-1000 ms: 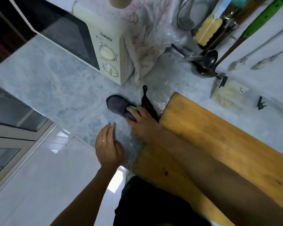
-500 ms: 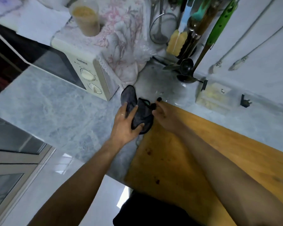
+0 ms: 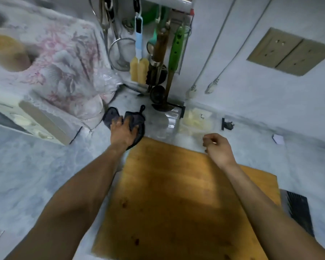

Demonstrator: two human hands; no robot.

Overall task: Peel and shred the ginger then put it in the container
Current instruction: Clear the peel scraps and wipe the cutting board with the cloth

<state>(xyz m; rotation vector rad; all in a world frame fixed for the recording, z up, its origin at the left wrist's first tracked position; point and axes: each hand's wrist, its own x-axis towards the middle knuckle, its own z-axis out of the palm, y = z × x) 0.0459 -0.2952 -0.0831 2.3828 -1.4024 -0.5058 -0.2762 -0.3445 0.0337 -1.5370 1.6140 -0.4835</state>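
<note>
A clear plastic container (image 3: 195,120) with pale pieces inside lies on the counter by the wall, just beyond the wooden cutting board (image 3: 176,199). My right hand (image 3: 218,147) hovers over the board's far edge, close to the container, fingers loosely curled and nothing visible in them. My left hand (image 3: 122,133) rests on a dark grey cloth (image 3: 137,117) on the counter at the board's far left corner, fingers spread over it. The board's surface is bare apart from a few dark spots. No whole ginger or peeler shows.
A cream microwave (image 3: 36,122) under a floral cover (image 3: 64,72) stands at the left. Hanging utensils, a sponge brush (image 3: 139,70) and a ladle (image 3: 159,94) crowd the back corner. A black ribbed object (image 3: 298,209) lies right of the board. Wall sockets (image 3: 289,53) sit upper right.
The view tilted up toward the wall. My right hand left the cloth and moved right to the container. My left hand stays on the cloth, now flatter on it.
</note>
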